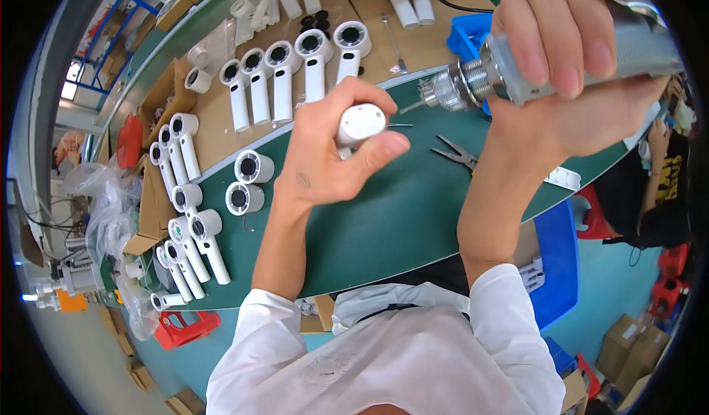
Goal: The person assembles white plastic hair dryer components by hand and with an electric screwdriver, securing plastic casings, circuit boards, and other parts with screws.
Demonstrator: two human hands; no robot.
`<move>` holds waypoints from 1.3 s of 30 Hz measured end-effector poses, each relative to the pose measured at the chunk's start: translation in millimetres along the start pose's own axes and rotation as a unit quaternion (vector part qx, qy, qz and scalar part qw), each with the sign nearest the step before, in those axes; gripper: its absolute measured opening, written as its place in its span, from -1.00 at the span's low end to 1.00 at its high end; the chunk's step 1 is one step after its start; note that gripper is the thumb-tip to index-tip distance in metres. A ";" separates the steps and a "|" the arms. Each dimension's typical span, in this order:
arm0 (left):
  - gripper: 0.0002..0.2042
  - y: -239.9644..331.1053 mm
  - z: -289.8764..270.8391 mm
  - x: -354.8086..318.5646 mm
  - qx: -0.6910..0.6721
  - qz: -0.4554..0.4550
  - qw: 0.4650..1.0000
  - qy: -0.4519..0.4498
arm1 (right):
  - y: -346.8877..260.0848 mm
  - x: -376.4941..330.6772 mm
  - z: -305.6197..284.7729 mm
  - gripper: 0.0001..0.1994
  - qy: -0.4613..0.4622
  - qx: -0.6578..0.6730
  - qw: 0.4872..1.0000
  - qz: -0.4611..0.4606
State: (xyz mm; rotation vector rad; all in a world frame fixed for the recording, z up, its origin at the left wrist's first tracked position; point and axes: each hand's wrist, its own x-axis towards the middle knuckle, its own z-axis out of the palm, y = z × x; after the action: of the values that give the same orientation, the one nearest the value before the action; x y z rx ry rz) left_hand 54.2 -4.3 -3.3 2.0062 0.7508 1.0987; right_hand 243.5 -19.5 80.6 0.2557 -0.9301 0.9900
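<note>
Five white handheld fan shells (295, 75) lie in a row on the brown cardboard sheet (221, 119) at the far side of the green table (391, 215), ring ends up. At least four more sit higher up along the top edge. Three lie near the left end of the cardboard, and roughly five are bunched at the table's near-left corner. Two loose white rings (249, 182) rest on the green surface just left of the person's wrist. One pair of pliers (458, 153) lies on the table between the two forearms.

The left hand (325, 156) is closed around a white fan shell (360, 125), thumb and fingers wrapped round the rounded end, which pokes out above the thumb. The right hand (569, 68) is clamped on a silver power screwdriver (517, 68), fingers curled over its barrel. Its thin bit points left, the tip just beside the held shell.

A blue plastic bin (467, 35) stands behind the screwdriver; what it holds I cannot make out. Another blue bin (557, 260) hangs below the table's near edge, with a white part at its rim.
</note>
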 end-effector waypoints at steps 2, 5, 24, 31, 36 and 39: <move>-0.68 3.1 -3.0 -7.7 -0.034 -0.004 0.999 0.011 | 7.2 -0.3 4.1 -0.42 -0.015 -0.010 1.000 0.021; -0.64 0.9 -6.0 -9.7 0.003 0.048 0.999 0.021 | 17.0 -8.9 0.8 -0.41 -0.034 -0.051 0.998 0.035; -0.69 7.4 -17.0 -7.2 0.141 0.159 0.976 0.040 | 23.6 -0.7 -8.7 -0.33 -0.147 -0.063 0.980 0.117; -0.72 7.9 -19.6 -8.3 0.152 0.134 0.979 0.022 | 27.5 -4.9 -10.8 -0.35 -0.183 -0.064 0.978 0.077; -0.72 6.0 -21.0 -8.2 0.154 0.140 0.978 0.024 | 28.1 -4.5 -9.2 -0.38 -0.200 -0.085 0.972 0.087; -0.72 7.1 -20.8 -7.6 0.156 0.140 0.977 0.028 | 29.5 -7.2 -8.7 -0.38 -0.166 -0.074 0.981 0.070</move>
State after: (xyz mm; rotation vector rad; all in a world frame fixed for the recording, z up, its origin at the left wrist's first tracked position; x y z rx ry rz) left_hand 33.6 -7.7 6.9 2.4121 0.7204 1.2632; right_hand 223.0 -2.4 63.6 0.2348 -1.3359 1.0193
